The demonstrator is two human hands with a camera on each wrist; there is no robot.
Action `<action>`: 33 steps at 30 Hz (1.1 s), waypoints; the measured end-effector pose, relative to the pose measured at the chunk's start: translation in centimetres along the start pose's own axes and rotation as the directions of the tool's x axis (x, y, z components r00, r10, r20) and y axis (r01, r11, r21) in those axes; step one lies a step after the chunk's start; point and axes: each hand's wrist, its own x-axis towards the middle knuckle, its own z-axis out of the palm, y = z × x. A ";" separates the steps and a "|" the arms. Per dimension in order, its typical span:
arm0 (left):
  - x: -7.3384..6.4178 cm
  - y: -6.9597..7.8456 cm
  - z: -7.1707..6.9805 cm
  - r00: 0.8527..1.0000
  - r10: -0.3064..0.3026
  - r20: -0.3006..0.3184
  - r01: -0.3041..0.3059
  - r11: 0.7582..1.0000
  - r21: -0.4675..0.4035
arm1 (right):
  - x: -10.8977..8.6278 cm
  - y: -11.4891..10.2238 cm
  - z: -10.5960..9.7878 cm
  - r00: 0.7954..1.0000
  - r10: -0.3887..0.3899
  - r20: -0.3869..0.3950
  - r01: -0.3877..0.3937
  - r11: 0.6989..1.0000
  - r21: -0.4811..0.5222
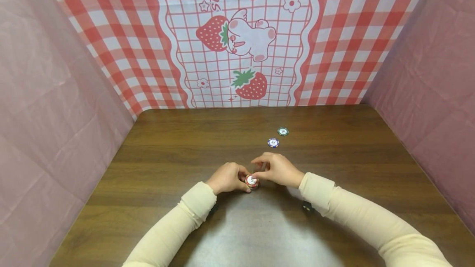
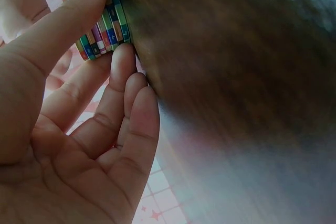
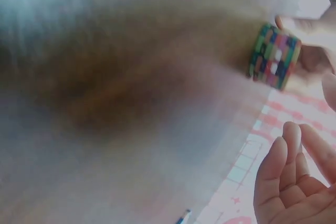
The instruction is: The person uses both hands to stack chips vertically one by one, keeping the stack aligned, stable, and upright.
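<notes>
My left hand [image 1: 228,177] grips a stack of poker chips [image 1: 252,181] standing on the wooden table, thumb on one side and fingers on the other. On top lies a red-edged chip with a 5 on its white face. The left wrist view shows the many-coloured edges of the stack [image 2: 105,30] between thumb and fingers. Just right of it my right hand [image 1: 279,169] is held with fingers loosely bent, and its thumb overlaps the stack's edge in the head view. In the right wrist view the right fingers [image 3: 289,177] hold nothing, with the stack beyond them.
Two single chips lie flat beyond my right hand: a blue-edged one [image 1: 273,142] and, farther back, a green-edged one [image 1: 283,131]. Behind the wooden table [image 1: 178,135] hangs a checked strawberry cloth [image 1: 256,44]. Pink cloths [image 1: 426,73] hang at both sides.
</notes>
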 end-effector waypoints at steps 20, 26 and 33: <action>0.1 0.0 0.0 1.000 -0.003 -0.014 0.003 1.000 0.018 | 1.9 2.9 -3.2 0.965 0.203 -0.166 -0.188 0.977 0.101; 0.1 -0.1 0.1 1.000 -0.005 -0.018 0.005 1.000 0.019 | 2.5 4.7 -3.9 0.947 0.258 -0.189 -0.236 0.963 0.132; 0.1 -0.1 0.2 1.000 0.000 -0.021 0.001 1.000 0.023 | 2.8 7.3 -4.2 0.926 0.334 -0.177 -0.314 0.940 0.130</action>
